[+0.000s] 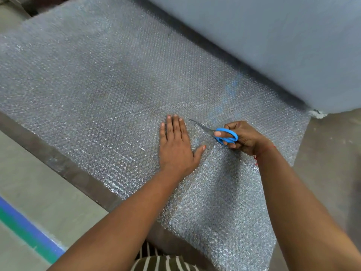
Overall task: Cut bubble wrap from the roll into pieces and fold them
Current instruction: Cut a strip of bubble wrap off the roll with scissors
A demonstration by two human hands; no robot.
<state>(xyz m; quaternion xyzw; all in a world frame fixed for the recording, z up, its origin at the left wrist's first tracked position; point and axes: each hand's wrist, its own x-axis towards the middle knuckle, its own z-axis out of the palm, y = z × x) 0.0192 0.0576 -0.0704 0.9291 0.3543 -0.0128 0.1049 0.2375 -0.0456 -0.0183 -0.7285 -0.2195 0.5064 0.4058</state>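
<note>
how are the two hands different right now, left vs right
The left hand lies flat, fingers straight, pressing the bubble wrap; the right hand is curled, gripping the blue-handled scissors.
The left hand holds no tool; the right hand points the scissor blades toward the left hand's fingertips.
The left hand shows its whole back; the right hand shows mainly knuckles.
Both are bare and over the same sheet.

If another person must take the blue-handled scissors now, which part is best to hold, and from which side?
Probably the steel blades, from the far left. The blue-handled scissors point up-left, and the right hand already fills both handle loops. The blades look nearly closed above the clear bubble wrap sheet, beside the flat left hand.
</note>
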